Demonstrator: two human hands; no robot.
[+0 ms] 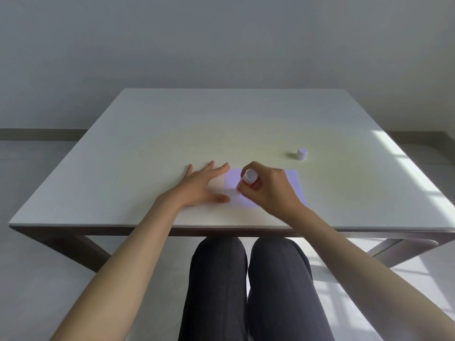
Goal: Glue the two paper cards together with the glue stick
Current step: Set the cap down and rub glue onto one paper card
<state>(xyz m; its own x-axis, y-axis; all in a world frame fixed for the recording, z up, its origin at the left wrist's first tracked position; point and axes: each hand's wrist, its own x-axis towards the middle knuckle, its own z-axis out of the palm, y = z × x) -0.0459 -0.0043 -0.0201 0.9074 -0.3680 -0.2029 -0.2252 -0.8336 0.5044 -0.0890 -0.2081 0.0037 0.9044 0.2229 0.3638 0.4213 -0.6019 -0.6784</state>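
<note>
A pale lilac paper card [294, 183] lies flat near the table's front edge, partly under my right hand. My right hand [268, 188] is shut on the glue stick [249, 177], a white tube with a red band, tilted with its lower end on the card's left part. A whitish card [216, 185] lies left of the lilac one, hard to tell from the tabletop. My left hand [204, 184] rests flat on it with fingers spread. The white cap [301, 154] stands alone further back on the right.
The white table [172, 134] ends in a near edge just above my knees in dark trousers [246, 286]. Sunlight falls on the table's right side. A grey wall stands behind the far edge.
</note>
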